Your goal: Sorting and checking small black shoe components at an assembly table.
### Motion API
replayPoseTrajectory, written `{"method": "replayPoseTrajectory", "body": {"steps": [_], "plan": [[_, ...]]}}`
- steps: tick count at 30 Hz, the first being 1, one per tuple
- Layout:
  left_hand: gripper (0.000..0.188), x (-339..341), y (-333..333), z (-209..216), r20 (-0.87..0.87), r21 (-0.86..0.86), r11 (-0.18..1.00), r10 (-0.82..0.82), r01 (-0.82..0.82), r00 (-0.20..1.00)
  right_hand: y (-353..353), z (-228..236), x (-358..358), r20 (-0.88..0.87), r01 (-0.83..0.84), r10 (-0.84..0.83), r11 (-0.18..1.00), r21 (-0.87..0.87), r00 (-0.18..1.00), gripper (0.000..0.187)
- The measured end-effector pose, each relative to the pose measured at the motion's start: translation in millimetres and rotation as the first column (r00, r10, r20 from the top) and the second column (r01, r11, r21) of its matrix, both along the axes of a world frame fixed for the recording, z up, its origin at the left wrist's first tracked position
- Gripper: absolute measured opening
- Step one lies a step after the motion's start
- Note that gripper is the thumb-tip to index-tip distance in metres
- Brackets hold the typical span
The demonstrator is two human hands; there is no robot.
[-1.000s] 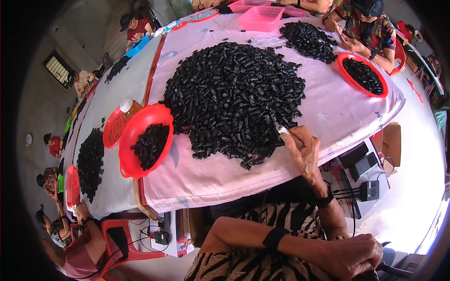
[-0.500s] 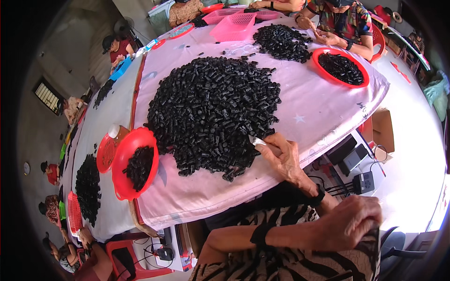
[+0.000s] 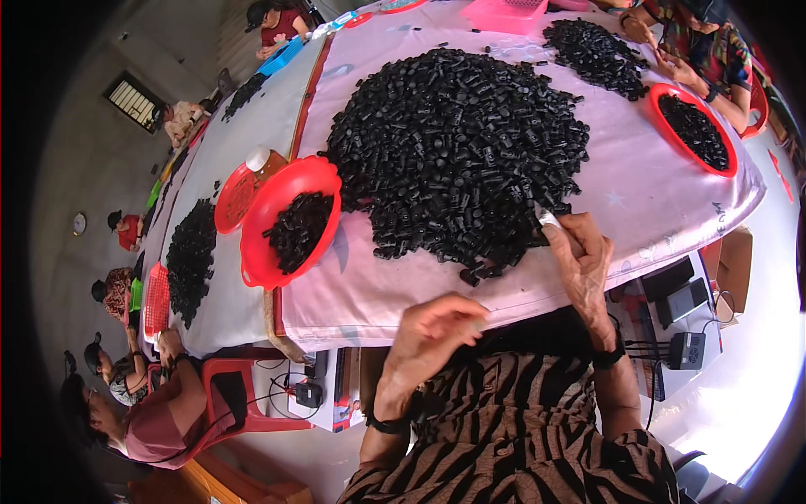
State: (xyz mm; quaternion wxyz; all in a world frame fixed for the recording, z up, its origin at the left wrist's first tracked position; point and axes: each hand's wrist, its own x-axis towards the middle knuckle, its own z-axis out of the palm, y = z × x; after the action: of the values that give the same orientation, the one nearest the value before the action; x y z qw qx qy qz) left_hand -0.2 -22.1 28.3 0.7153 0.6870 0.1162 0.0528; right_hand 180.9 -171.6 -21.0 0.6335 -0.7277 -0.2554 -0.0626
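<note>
Matt black plastic pieces (image 3: 453, 143) heaped just beyond the right hand (image 3: 583, 256), on smooth pale cloth (image 3: 646, 193), glossy red plastic bowl (image 3: 290, 220) left of the left hand (image 3: 432, 332)

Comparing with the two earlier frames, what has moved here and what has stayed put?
The left hand has risen from the lap toward the table edge, fingers curled, touching nothing visible. The right hand stays at the near edge of the big pile of black parts, still pinching a small white piece. The red bowl of parts has not moved.
</note>
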Motion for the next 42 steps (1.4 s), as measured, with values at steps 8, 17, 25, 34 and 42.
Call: {"method": "replayPoseTrajectory", "body": {"steps": [8,17,25,34,42], "plan": [[0.026,22.4,19.1,-24.2,0.323,0.327,0.870,0.264,-0.368,0.909,-0.8,8.6,-5.0,-0.045,0.023,-0.023,1.000,-0.016,0.999,0.022],[0.025,50.2,1.3,-33.4,0.386,0.674,0.595,0.222,-0.438,0.895,-0.8,11.0,-3.6,-0.058,0.039,-0.042,0.998,-0.056,0.997,0.022],[0.032,37.6,-0.9,-19.3,0.511,0.285,0.770,0.381,-0.570,0.770,1.3,11.2,-5.3,-0.050,0.037,-0.039,0.999,-0.027,0.998,0.019],[0.029,16.3,11.5,-13.3,0.506,-0.099,0.860,0.477,-0.501,0.719,3.7,8.3,-7.1,-0.042,0.089,-0.091,0.995,-0.048,0.995,0.017],[0.029,8.4,15.1,-11.9,0.454,-0.195,0.846,0.527,-0.497,0.718,2.5,4.8,-5.4,-0.061,0.092,-0.097,0.993,-0.078,0.993,0.019]]}}
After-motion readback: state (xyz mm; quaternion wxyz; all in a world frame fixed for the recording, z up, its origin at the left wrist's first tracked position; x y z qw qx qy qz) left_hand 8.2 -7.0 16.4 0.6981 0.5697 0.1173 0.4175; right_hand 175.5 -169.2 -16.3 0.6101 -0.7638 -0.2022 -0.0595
